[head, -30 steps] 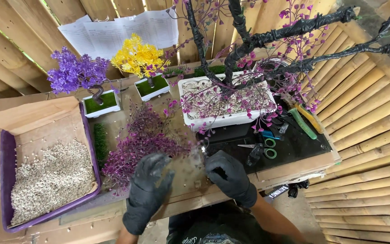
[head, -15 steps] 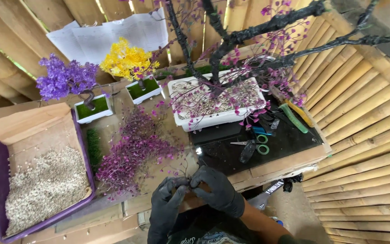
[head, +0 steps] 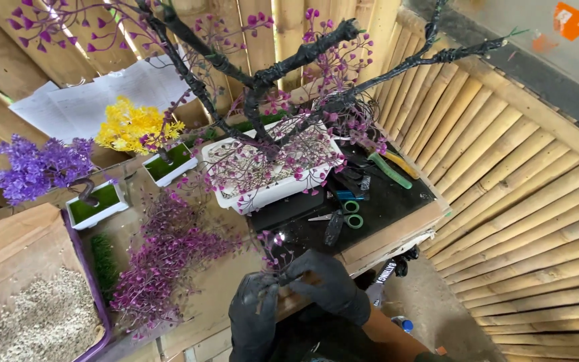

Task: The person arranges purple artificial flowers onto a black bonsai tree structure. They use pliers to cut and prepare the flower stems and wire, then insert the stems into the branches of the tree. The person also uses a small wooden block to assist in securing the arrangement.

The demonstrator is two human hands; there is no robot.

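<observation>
We hold both gloved hands close together at six o'clock, low in view. Our left hand (head: 254, 315) curls with fingers up toward twelve; our right hand (head: 323, 281) arches over it, fingertips pinched and meeting the left's.

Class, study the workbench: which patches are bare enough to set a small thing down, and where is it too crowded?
Bare wood shows between the pile of purple sprigs and the gloved hands, left hand and right hand. Some black mat is free right of the scissors. Crowded: around the white tray under the wire tree, and the gravel box.
</observation>
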